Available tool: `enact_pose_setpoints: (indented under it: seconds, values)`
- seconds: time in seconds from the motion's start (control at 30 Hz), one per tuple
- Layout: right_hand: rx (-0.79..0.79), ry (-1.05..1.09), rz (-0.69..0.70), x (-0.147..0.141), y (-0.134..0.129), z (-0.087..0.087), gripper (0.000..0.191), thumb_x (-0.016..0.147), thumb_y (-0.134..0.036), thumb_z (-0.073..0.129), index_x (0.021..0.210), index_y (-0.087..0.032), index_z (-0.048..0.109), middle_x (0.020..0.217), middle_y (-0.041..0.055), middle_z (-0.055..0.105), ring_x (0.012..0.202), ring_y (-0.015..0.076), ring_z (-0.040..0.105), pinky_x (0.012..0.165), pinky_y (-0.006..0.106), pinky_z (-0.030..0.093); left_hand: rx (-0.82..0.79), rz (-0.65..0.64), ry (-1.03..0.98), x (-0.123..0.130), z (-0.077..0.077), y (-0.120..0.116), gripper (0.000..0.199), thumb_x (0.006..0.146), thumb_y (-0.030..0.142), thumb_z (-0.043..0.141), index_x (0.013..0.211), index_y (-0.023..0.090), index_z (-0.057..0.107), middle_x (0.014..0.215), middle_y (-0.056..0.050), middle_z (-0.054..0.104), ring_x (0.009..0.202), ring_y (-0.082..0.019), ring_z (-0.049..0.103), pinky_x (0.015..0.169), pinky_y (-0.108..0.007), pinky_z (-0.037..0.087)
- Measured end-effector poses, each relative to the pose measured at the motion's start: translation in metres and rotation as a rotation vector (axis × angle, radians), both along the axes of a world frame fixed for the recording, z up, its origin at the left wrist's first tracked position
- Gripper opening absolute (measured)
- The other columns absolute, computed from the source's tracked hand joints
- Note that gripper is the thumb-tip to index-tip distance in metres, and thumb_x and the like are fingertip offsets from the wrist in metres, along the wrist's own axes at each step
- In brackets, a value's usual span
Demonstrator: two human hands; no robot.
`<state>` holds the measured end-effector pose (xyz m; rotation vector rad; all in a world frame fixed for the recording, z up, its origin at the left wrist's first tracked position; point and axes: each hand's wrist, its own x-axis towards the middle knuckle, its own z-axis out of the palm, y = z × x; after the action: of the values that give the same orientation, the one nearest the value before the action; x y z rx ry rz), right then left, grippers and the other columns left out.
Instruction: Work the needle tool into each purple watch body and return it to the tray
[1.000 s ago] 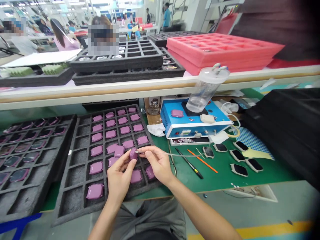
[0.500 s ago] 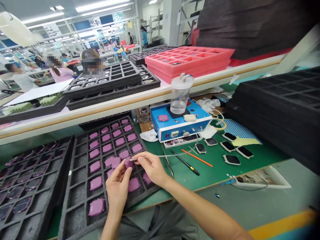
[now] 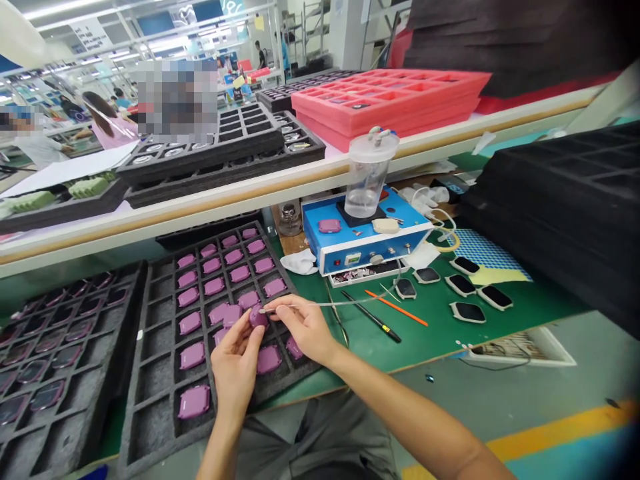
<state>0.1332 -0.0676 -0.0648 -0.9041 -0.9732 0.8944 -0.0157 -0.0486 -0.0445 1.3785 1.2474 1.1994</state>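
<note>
My left hand [image 3: 237, 357] pinches a small purple watch case [image 3: 258, 316] between thumb and fingers, turned on its side above the foam tray. In my right hand [image 3: 305, 330] is the end of a thin clear tube [image 3: 345, 303], its tip touching or very close to the case; the exact contact is too small to make out. Below both hands lies the black foam tray [image 3: 155, 383], with purple watch cases [image 3: 194, 402] in many of its compartments. Several cases lie piled near my left fingers. The tube trails right toward a blue control box [image 3: 340, 252].
A clear lidded jar [image 3: 367, 177] stands on the box. Right of my hands lie a black pen [image 3: 373, 317], an orange stick [image 3: 400, 309] and several pale watch cases with dark screens [image 3: 467, 312]. Another foam tray [image 3: 83, 393] is at left; a shelf edge [image 3: 200, 223] crosses above.
The camera view has shifted slightly. Both hands keep their hold on the purple watch case and the tube, with almost no movement between them.
</note>
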Motion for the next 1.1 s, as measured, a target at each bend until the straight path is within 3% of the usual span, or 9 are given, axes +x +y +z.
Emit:
enact_pose_setpoints:
  seconds: [0.5,1.1]
  values:
    - [-0.058,0.023,0.008,0.0,-0.011,-0.006,0.03,0.096,-0.049,0.067,0.1,-0.022,0.078,0.101,0.0067,0.081,0.094,0.0212,0.078,0.088,0.038,0.068,-0.041,-0.04,-0.025,0.002,0.001,-0.01,0.046,0.077,0.032,0.082,0.118,0.013,0.078,0.114,-0.014,0.081,0.102,-0.027,0.079,0.097,-0.041,0.064]
    - [-0.065,0.017,-0.004,-0.001,-0.009,-0.004,0.033,0.095,-0.053,0.067,0.1,-0.022,0.078,0.101,0.0072,0.081,0.095,0.0217,0.077,0.088,0.039,0.068,-0.043,-0.035,-0.036,0.0,-0.002,-0.007,0.047,0.075,0.035,0.084,0.117,0.014,0.079,0.114,-0.013,0.082,0.101,-0.028,0.079,0.097,-0.043,0.063]
